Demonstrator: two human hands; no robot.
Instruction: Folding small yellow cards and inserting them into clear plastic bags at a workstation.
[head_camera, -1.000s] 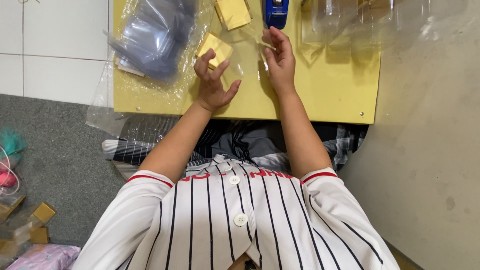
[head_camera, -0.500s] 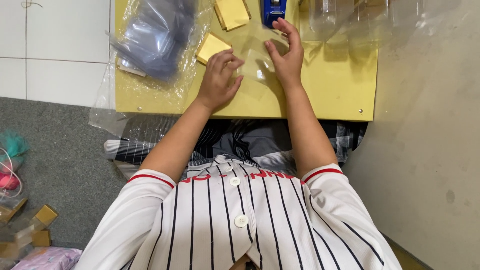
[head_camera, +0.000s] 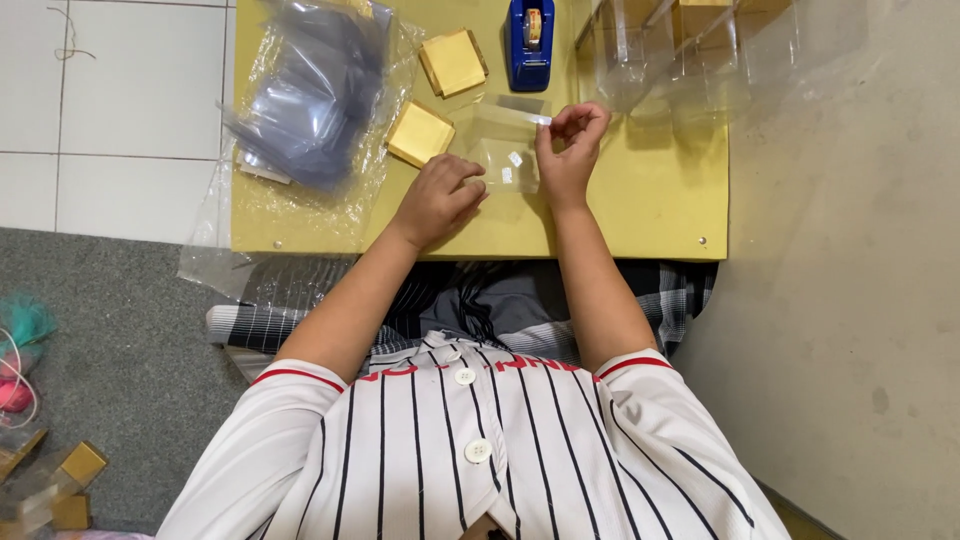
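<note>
A small clear plastic bag (head_camera: 505, 145) lies on the yellow table (head_camera: 650, 200) between my hands. My left hand (head_camera: 440, 195) is curled and presses on the bag's lower left edge. My right hand (head_camera: 570, 150) pinches the bag's upper right flap with thumb and fingers. A small gold box (head_camera: 420, 133) sits just above my left hand, apart from it. A second gold box (head_camera: 455, 62) lies further back.
A blue tape dispenser (head_camera: 528, 40) stands at the table's far edge. A crumpled pack of clear bags (head_camera: 310, 95) covers the left side. Clear plastic boxes (head_camera: 690, 45) stand at the back right. More gold boxes (head_camera: 70, 480) lie on the grey floor at left.
My left hand let go of the gold box, which now rests on the table, and moved onto the clear bag. My right hand shifted to pinch the bag's flap.
</note>
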